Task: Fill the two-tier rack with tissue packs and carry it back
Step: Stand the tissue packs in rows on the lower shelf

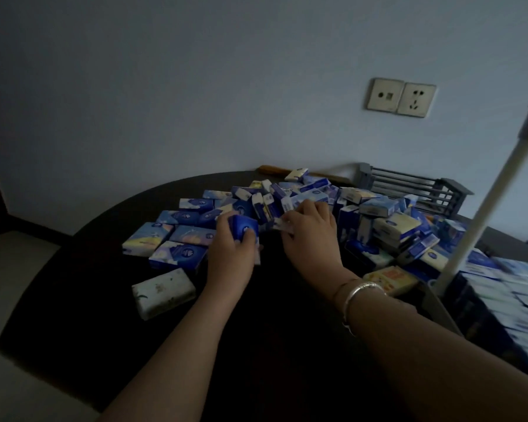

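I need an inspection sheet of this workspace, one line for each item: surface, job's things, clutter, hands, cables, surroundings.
Surface: dark round table, dim light.
Job's things: loose heap of tissue packs spread over the far half of the table; rack at the right edge, with a white post and packs already lined up in its near tier.
Clutter: white soft pack lying apart near the left front; grey slatted tray behind the heap.
Hands: left hand grips a blue pack; right hand, bracelet on its wrist, pinches a pack at the heap's edge.
Cables: nothing seen.
Surroundings: pale wall with two wall sockets; light floor at the left.
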